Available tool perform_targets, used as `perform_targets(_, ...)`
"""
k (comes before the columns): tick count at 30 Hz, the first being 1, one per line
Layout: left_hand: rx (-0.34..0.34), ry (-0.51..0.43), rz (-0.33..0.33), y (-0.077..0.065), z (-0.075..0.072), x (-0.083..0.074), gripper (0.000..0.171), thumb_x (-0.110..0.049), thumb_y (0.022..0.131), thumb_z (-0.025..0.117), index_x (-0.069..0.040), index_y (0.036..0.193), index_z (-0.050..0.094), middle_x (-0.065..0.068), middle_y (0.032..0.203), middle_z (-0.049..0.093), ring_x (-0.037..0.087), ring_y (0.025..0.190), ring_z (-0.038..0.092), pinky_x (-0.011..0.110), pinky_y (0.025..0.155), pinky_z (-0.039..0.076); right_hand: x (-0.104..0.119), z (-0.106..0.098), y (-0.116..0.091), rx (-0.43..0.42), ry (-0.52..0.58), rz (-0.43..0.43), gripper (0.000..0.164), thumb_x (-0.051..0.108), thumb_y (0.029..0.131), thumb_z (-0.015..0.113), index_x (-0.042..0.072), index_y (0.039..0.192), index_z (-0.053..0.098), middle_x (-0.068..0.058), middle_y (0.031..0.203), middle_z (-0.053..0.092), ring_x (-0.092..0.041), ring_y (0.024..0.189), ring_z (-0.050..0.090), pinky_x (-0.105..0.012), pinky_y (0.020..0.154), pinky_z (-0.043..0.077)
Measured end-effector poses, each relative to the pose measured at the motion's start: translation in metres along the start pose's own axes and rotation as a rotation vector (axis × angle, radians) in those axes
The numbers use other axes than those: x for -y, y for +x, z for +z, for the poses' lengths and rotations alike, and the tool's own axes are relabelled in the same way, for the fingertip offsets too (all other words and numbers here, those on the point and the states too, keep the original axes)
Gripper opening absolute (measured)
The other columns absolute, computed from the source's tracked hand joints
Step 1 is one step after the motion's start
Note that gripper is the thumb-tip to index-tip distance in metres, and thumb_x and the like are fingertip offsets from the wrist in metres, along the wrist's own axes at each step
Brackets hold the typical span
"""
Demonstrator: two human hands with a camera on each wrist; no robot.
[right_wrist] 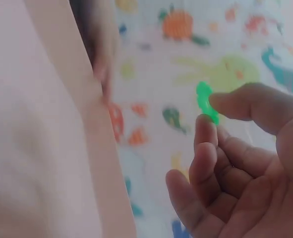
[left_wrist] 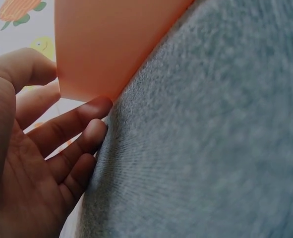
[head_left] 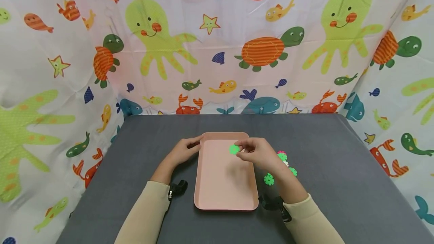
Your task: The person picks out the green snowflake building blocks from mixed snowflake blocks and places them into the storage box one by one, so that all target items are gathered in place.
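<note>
A pink rectangular tray (head_left: 226, 199) lies on the grey table. My left hand (head_left: 184, 150) holds the tray's far left corner; in the left wrist view, the thumb and index finger reach the rim while the other fingers (left_wrist: 94, 131) lie low by the outer wall and the cloth. Over the tray's far right part, my right hand (head_left: 259, 153) pinches a green flower-shaped plastic disc (head_left: 234, 149) between thumb and fingertips. The right wrist view shows that disc (right_wrist: 204, 101) edge-on, with the remaining fingers loosely curled.
Right of the tray lies a green disc (head_left: 269, 179). Several more discs, among them a green one (head_left: 282, 156) and a pink one, lie partly behind the right forearm. A curtain (head_left: 217, 67) printed with sea animals surrounds the table. Both wrists carry black straps.
</note>
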State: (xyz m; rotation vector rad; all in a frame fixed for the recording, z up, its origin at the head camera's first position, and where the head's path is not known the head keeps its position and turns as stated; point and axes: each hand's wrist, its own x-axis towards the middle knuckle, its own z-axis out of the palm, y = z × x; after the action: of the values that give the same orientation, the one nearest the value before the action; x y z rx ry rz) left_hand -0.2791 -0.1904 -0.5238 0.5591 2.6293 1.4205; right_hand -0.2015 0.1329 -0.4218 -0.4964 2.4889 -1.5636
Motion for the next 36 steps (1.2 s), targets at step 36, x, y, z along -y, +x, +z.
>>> perform_targets(36,-0.023,-0.036,-0.027,-0.002,0.004,-0.002,0.048,-0.02,0.103,0.065,-0.018,0.15,0.056,0.008,0.146,0.058,0.025,0.124,0.061,0.046,0.1,0.051,-0.001,0.127,-0.026,0.366,-0.488,-0.136,0.019,0.014,0.078,0.089,0.019,0.094,0.08,0.016,0.065,0.053,-0.001,0.063,0.049,-0.02,0.059,0.042)
